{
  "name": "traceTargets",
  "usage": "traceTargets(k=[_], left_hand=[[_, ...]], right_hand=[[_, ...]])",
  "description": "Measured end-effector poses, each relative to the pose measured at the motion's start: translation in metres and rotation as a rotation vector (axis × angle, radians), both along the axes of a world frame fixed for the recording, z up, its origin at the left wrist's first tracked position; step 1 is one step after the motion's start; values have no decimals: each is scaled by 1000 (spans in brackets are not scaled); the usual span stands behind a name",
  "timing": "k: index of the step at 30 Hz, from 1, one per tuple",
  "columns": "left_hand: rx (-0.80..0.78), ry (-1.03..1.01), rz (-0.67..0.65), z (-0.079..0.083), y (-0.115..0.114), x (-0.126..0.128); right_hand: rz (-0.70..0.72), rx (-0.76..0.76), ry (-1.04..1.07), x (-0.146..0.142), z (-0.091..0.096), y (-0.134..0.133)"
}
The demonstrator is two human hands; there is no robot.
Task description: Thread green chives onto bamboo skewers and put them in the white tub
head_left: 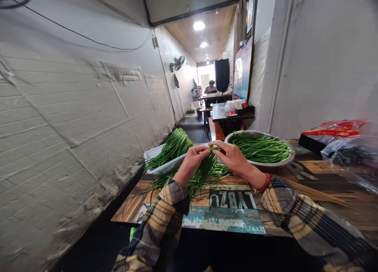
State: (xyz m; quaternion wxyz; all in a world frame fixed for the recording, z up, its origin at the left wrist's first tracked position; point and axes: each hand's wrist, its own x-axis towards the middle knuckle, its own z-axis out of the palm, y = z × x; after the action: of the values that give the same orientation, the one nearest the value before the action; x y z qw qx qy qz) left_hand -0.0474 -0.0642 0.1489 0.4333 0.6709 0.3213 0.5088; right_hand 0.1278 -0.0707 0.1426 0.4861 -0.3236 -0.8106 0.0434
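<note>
Both hands meet over the table around a bunch of green chives (206,170). My left hand (192,158) is closed on the bunch near its upper end, and the leaves hang down below it. The fingers of my right hand (232,155) pinch the same end from the other side. More loose chives (221,172) lie on the tabletop beneath and behind the hands. Beyond my left hand, a thick pile of chives (175,144) rests in a white tray (169,168). To the right, a wide basin (291,158) holds many loose chives (262,149).
The patterned wooden table (224,220) carries thin brown sticks (319,193) and clear and red plastic bags (339,132) at right. A brick wall (73,146) runs close on the left. Further back stand another table (220,112), a bench (215,128) and a seated person (210,88).
</note>
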Motion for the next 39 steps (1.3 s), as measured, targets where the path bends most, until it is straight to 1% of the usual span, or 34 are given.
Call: traceTargets(k=[3,7,11,14,17,20,23,25,27,30,32,33,35,39], left_hand=[[13,-25,49,-1,-2,2],[29,-14,63,-1,-6,1],[-31,-63,74,3,-8,-4],[-38,-139,107,5,-8,-7],[-25,-173,137,5,-8,-7],[-23,-142,110,6,-7,-8],[-4,-41,53,13,-4,-16],[50,46,76,21,-2,-23],[164,188,169,33,0,-29],[399,538,360,53,2,-31],[526,724,435,65,3,-27],[561,777,435,70,4,-24],[574,812,369,76,6,-17],[452,787,148,78,14,-8]], right_hand=[[41,-6,3,-4,5,-2],[49,-43,-24,-5,9,-2],[67,-156,-26,5,15,-2],[-10,-215,-23,15,18,-3],[-117,-170,-79,20,15,-6],[-107,-79,-84,20,13,-6],[-78,-32,-75,20,17,-7],[-77,-30,-81,21,21,-8],[-84,-30,-96,21,25,-10],[-114,-26,-122,21,27,-11],[-133,-21,-137,21,27,-11],[-139,-19,-144,21,26,-10],[-146,-17,-159,22,25,-8],[-158,-19,-181,22,24,-6]])
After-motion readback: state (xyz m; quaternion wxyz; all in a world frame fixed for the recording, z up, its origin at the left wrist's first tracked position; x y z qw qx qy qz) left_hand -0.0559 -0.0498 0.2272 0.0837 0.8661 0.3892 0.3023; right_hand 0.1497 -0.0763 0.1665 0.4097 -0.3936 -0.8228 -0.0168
